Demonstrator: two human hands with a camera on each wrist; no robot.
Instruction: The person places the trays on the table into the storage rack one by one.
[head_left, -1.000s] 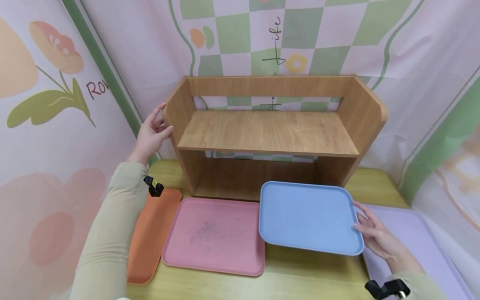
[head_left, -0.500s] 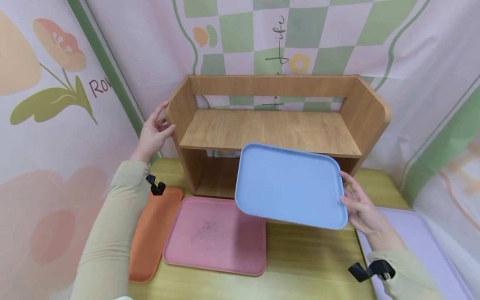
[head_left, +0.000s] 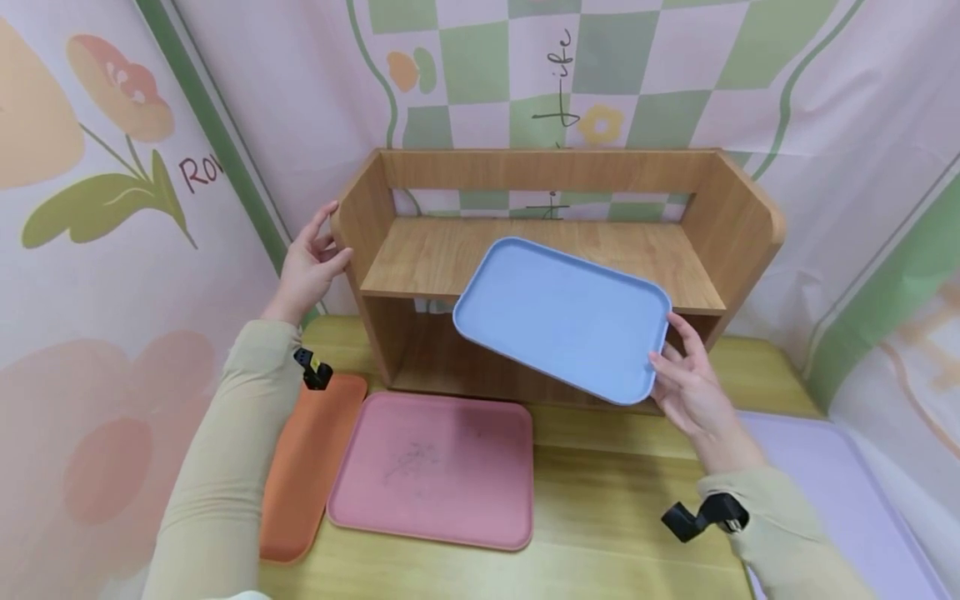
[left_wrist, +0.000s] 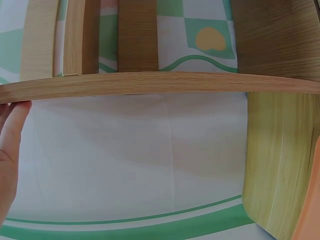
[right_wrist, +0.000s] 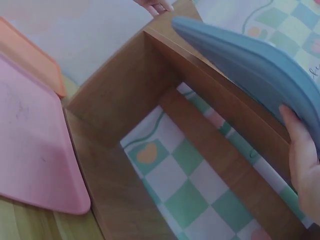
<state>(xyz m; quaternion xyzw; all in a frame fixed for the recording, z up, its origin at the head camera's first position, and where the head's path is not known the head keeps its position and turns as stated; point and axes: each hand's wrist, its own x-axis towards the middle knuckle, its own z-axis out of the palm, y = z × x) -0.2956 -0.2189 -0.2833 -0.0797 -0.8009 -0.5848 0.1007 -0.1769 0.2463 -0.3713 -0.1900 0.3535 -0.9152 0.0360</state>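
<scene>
1. In the middle of the head view, the blue tray [head_left: 562, 321] is held up off the counter [head_left: 615, 517], in a tilted way, in front of the wooden shelf [head_left: 420, 250].
2. The tray's right end is pinched by the right hand [head_left: 693, 396]. The thumb is put on top, the other fingers are tucked under, and only a thin gap is left between them.
3. Some of the shelf's upper board is hidden by the tray. Whether the board is touched by the tray cannot be told.
4. Left of the middle, the front edge of the shelf's left side is touched by the left hand [head_left: 303, 275]. Its fingers are bent loosely, with the thumb and first finger spread a bit apart.
5. At the lower middle, the pink tray [head_left: 435, 475] is laid flat. The orange tray [head_left: 307, 467] is set just beside it, to the left, and is partly covered by a sleeve [head_left: 217, 475].
6. At the lower right, the purple tray [head_left: 832, 492] is partly covered by the other sleeve [head_left: 787, 525].
7. In the upper right of the right wrist view, the blue tray's underside is seen.
</scene>
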